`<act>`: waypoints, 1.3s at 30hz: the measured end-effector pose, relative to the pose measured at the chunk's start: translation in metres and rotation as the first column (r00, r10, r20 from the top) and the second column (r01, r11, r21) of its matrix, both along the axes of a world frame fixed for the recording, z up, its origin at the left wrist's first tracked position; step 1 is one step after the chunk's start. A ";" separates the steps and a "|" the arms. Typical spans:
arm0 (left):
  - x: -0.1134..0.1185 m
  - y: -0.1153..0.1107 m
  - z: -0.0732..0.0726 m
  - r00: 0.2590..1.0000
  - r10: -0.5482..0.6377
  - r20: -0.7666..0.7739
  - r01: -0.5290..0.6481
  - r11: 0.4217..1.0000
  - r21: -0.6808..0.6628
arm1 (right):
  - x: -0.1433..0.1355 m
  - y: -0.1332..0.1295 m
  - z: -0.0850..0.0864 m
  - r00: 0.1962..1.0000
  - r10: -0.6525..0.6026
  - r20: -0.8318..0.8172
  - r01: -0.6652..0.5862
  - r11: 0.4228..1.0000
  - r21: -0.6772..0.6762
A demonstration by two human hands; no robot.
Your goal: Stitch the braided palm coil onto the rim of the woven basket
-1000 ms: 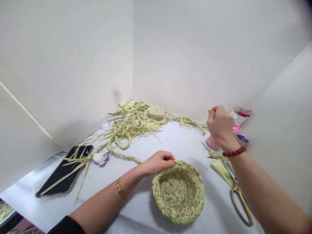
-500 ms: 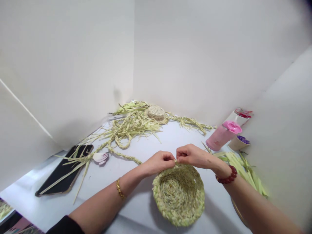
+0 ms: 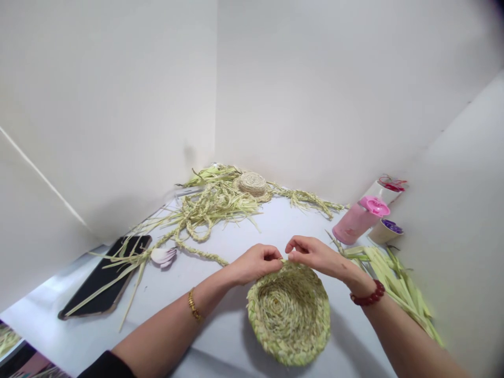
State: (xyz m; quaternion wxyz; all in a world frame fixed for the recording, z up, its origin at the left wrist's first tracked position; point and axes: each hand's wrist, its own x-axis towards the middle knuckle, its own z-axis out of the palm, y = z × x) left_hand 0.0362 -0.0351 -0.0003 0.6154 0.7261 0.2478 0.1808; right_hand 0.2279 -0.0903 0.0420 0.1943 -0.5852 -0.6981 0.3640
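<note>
A round woven basket of pale green braid is tilted on the white table, its hollow toward me. My left hand pinches the braid at the basket's far rim between thumb and fingers. Just right of it, my right hand is at the same rim, with its thumb and index finger slightly apart; whether a thin strand lies between them is too small to tell. A long braid runs from behind my left wrist to the loose fibre pile.
A straw pile with a small woven hat lies at the back. A phone is at left, near a white-purple piece. Right stand a pink bottle, a purple-filled cup and husk strips.
My right hand has moved slightly right, and its thumb and index finger have parted a little from the rim. My left hand and the basket have hardly moved.
</note>
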 end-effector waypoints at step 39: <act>0.007 0.011 0.025 0.992 -0.029 -0.123 0.068 0.944 0.324 | -0.023 -0.031 -0.025 0.900 -0.430 0.073 0.359 0.826 0.435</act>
